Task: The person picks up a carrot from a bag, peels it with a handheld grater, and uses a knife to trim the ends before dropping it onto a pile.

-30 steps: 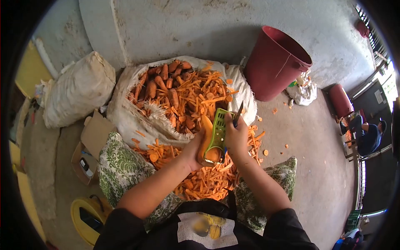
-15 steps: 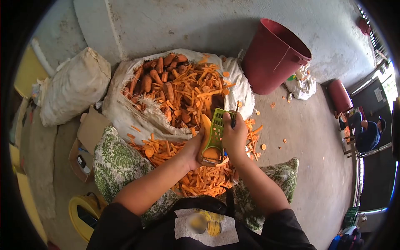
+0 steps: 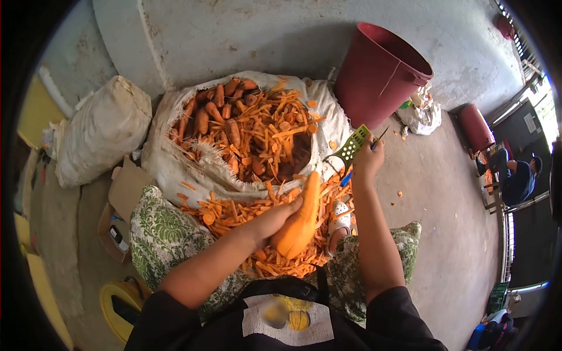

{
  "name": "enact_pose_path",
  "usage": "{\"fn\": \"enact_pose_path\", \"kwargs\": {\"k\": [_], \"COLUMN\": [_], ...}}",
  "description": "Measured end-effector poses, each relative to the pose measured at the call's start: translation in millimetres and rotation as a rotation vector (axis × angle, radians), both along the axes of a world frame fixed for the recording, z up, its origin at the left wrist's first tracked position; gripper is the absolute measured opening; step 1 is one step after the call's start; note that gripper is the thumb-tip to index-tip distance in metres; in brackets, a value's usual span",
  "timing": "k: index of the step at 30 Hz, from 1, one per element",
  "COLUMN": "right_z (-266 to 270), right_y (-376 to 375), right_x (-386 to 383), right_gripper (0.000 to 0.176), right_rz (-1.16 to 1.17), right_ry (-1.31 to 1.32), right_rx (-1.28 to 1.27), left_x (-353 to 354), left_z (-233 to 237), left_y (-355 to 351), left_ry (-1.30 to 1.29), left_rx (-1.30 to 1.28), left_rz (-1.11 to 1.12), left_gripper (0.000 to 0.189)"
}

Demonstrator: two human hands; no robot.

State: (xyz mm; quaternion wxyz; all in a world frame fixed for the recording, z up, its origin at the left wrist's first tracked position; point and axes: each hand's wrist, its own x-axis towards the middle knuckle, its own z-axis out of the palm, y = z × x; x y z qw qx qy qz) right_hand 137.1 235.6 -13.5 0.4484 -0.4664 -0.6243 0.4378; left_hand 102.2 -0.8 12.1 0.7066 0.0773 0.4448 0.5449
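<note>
A large peeled carrot (image 3: 300, 219) stands out orange in my left hand (image 3: 276, 221), which wraps its side above a heap of peelings. My right hand (image 3: 370, 159), off to the right and higher up, grips a green peeler (image 3: 353, 144) with a holed handle. Along with it, the same hand holds a slim knife (image 3: 380, 134) whose dark tip pokes out past the fingers. A blue piece (image 3: 346, 179) shows below that hand. In front lies an open white sack (image 3: 167, 158) with unpeeled carrots (image 3: 202, 120) and orange peelings (image 3: 272, 137).
A tall maroon bin (image 3: 374, 76) stands by the wall, right of the sack. A full white sack (image 3: 105, 131) and a cardboard box (image 3: 130, 186) are at the left. Peelings (image 3: 234, 213) cover the floor between my legs, near a white clog (image 3: 339, 216). A person (image 3: 520, 178) sits far right.
My right hand has swung up and right with the peeler and knife, away from the carrot. My left hand has turned the carrot more upright, now fully in sight.
</note>
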Motion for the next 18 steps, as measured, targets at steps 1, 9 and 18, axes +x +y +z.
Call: {"fn": "enact_pose_path", "kwargs": {"k": [1, 9, 18], "right_z": [9, 33, 29], "right_y": [-10, -70, -48], "right_x": [0, 0, -1], "right_gripper": [0.032, 0.026, 0.027], "right_rz": [0.076, 0.280, 0.208], "right_ry": [0.112, -0.101, -0.066], "right_rx": [-0.098, 0.189, 0.147], "left_x": [-4, -24, -39], "left_z": [-6, -23, -11], "left_y": [0, -1, -7], "left_ry": [0.012, -0.153, -0.255], "left_rx": [-0.018, 0.110, 0.232], "left_rz": [0.066, 0.291, 0.350], "left_gripper": [0.048, 0.039, 0.037]}}
